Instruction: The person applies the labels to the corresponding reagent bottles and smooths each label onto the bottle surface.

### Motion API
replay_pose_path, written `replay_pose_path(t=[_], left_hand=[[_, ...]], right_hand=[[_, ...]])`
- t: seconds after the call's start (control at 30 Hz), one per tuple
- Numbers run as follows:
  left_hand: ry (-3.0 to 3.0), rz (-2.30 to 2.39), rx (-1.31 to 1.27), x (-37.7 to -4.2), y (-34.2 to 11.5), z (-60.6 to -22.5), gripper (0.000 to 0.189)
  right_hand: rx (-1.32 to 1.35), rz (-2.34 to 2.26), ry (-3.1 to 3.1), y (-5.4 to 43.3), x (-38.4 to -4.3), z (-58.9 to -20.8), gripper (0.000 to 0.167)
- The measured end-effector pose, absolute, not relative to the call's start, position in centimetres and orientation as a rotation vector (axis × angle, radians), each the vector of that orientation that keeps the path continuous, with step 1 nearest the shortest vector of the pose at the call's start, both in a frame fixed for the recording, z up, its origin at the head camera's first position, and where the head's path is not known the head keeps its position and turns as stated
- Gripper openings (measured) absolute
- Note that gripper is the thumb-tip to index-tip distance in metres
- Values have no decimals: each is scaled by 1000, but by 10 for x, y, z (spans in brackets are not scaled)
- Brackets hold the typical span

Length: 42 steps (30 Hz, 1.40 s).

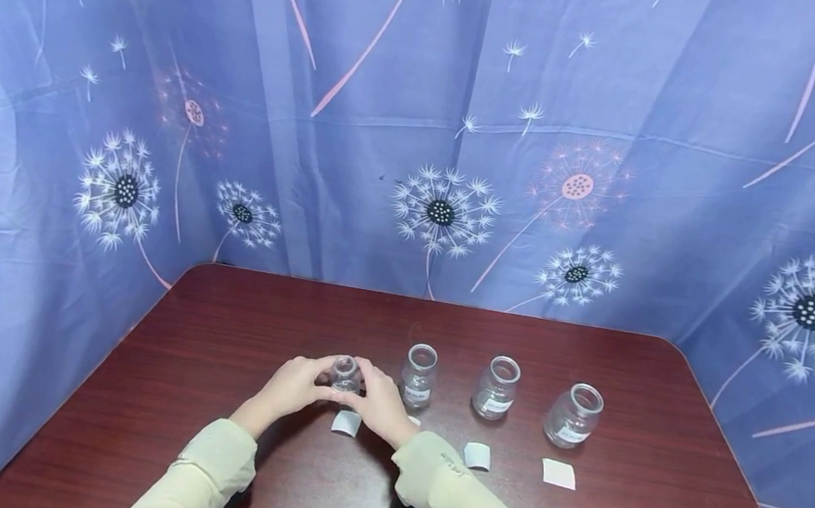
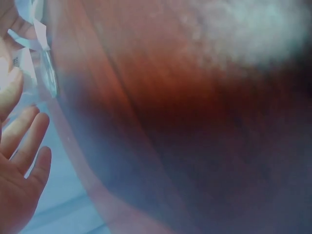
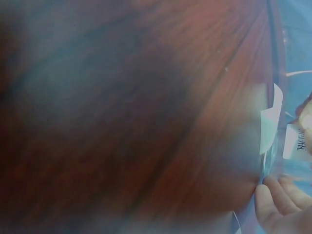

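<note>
Both hands are around a small clear glass jar at the middle of the table. My left hand holds it from the left, my right hand from the right, and the thumbs come together across its front. In the right wrist view, a printed white label shows on the jar beside a thumb. Fingers of the left hand appear at the edge of the left wrist view, the lower ones spread. A white paper slip lies just in front of the jar. Fingers and thumbs hide much of the glass.
To the right stand three labelled glass jars: one near the right hand, a middle one and a far-right one. White slips lie before them, one mostly hidden by the right wrist. A blue curtain surrounds the brown table.
</note>
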<state>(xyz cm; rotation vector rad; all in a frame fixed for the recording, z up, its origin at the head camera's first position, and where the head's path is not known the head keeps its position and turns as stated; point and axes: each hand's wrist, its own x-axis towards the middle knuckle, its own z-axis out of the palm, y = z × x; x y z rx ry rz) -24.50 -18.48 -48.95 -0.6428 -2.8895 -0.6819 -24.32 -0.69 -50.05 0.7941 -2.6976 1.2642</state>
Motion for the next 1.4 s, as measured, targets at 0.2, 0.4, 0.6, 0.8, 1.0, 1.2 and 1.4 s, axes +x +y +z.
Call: replay_pose_path(t=[0.2,0.4,0.6,0.8,1.0,1.2,1.4], left_hand=[[-2846,-633,-757,-246,-190,-485,47],[-2816,-583,-839,-247,-193,-479,46],[-2813,-548,-846,-248,-194,-477,45],[-2821,-535,-827,-248,-194,-477,45],[-2868,-439,-811,-249,-192,-479,53],[-2902,-324,-749,-249,-186,-483,63],[-2881,-349,-715,-248,-180,-491,59]], right_hand=[[848,1174,-2746,0,-246,-499,50],[906,1113,-2749,6,-247,-497,49],[913,1103,-2749,8,-248,-496,45],[941,1105,-2768,9,-248,-496,47],[932,1081,-2842,7,-248,-498,53],[942,1060,-2822,3,-249,-500,56],[916,949,-2795,-2,-249,-503,57]])
